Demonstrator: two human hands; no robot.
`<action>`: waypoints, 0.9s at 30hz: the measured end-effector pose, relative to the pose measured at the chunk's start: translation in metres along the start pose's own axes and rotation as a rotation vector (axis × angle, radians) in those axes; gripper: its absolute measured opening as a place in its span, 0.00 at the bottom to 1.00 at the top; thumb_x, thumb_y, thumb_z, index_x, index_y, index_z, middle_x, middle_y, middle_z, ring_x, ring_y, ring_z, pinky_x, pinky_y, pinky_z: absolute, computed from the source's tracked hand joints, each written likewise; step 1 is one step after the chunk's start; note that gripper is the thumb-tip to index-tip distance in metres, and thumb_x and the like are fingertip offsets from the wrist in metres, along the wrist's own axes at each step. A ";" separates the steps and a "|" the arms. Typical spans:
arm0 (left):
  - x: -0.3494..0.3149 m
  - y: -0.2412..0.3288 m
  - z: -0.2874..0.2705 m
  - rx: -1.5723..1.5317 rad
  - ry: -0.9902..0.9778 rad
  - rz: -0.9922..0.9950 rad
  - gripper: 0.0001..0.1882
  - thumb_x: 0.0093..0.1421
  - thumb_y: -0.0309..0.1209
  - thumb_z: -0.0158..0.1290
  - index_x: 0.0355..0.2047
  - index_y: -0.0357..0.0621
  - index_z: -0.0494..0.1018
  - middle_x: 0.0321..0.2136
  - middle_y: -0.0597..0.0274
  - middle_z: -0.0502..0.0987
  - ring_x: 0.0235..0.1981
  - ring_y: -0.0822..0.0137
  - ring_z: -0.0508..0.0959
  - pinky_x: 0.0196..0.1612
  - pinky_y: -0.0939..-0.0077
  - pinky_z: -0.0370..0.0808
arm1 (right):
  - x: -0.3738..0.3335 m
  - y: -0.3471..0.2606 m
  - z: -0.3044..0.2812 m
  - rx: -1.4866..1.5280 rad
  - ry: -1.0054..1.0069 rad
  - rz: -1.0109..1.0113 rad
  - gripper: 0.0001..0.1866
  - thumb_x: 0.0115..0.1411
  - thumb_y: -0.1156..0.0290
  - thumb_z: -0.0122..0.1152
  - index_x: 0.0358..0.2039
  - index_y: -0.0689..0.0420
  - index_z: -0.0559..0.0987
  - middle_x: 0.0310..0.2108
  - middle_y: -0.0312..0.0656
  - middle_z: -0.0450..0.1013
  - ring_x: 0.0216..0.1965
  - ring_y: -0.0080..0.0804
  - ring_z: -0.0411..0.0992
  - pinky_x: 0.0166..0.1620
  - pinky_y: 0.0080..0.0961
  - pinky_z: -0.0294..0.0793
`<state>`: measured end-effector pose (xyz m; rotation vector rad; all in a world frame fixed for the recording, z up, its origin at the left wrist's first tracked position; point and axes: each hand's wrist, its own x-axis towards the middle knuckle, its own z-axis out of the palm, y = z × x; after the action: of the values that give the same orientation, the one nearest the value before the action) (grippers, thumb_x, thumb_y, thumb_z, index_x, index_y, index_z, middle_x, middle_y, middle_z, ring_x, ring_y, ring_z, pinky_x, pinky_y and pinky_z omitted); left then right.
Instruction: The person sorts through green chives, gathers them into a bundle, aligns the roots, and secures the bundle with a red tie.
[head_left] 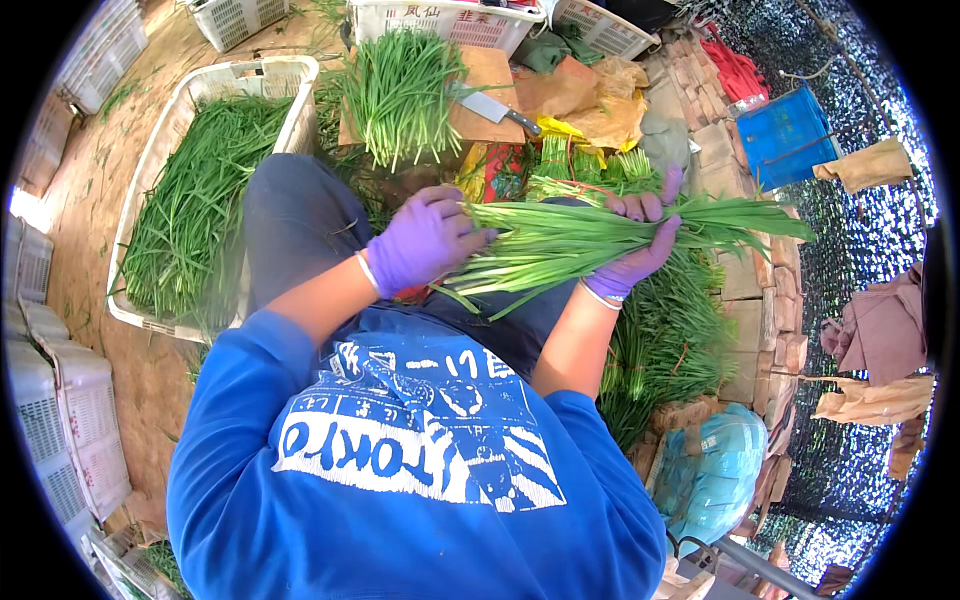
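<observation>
A loose bunch of garlic chives (560,245) lies crosswise above my lap, pale stem ends to the left and green leaf tips to the right. My right hand (640,255), in a purple glove, grips the leafy side from below, its thumb pointing up. At the stem ends, my left hand (420,240), also gloved in purple, is closed with curled fingers against the stalks; its fingertips are partly hidden. Beyond my left hand, a pile of chives (405,95) sits on a wooden board (488,68) beside a cleaver (490,106).
A white crate (300,105) full of chives stands at my left. Tied bundles (665,345) are heaped at my right, near a blue-wrapped package (715,465) and a brick edge (745,300). More crates (90,410) line the far left; a blue container (790,137) is at the upper right.
</observation>
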<state>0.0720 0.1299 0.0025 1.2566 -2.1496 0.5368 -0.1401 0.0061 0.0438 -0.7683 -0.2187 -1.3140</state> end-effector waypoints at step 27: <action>0.009 -0.004 0.003 0.070 -0.105 -0.115 0.11 0.45 0.31 0.50 0.31 0.50 0.71 0.19 0.67 0.69 0.20 0.67 0.71 0.25 0.72 0.67 | -0.006 0.010 0.004 0.107 0.088 0.013 0.26 0.59 0.62 0.44 0.57 0.53 0.54 0.21 0.28 0.55 0.24 0.21 0.54 0.31 0.22 0.58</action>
<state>0.0711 0.1209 0.0065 1.4671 -2.1435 0.5119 -0.1317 0.0139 0.0389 -0.6196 -0.2114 -1.3100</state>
